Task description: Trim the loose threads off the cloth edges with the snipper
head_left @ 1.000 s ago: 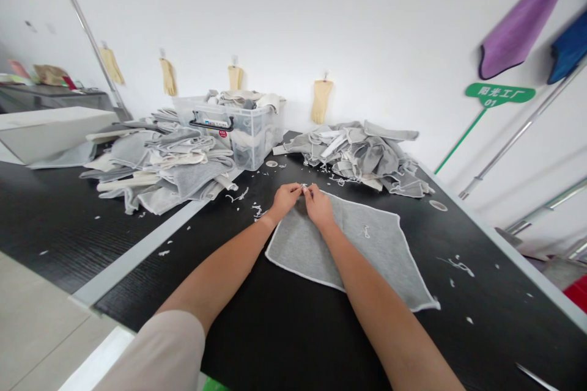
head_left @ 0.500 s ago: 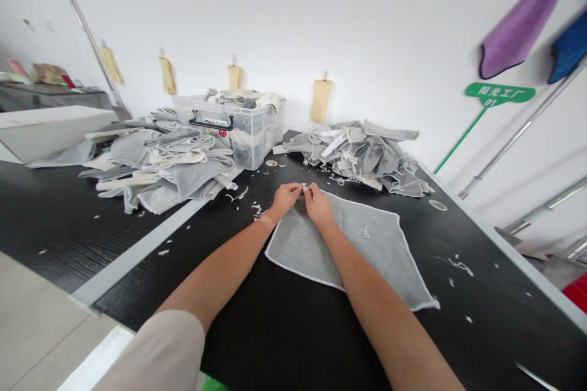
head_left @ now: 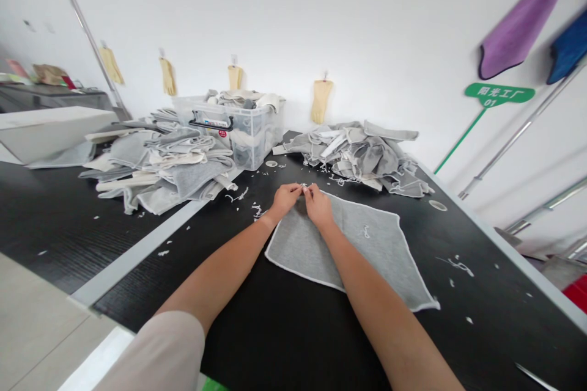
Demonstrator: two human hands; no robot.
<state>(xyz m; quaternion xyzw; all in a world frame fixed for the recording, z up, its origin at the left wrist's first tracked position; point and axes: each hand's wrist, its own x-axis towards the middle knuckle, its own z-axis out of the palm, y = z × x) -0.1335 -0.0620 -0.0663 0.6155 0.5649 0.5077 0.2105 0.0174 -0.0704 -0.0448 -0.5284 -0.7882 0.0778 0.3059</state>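
A grey cloth with a white stitched border lies spread on the black table. Both hands meet at its far left corner. My left hand is closed in a pinch on that corner, and my right hand pinches the same corner right beside it. A bit of white shows between the fingertips; whether it is edging or loose thread is too small to tell. My right forearm crosses over the cloth and hides part of it. A small tangle of white thread rests on the cloth.
Heaps of grey cloths lie to the left and at the back. A clear plastic bin full of cloths stands between them. Thread scraps dot the table. A pointed metal tool lies at the lower right edge.
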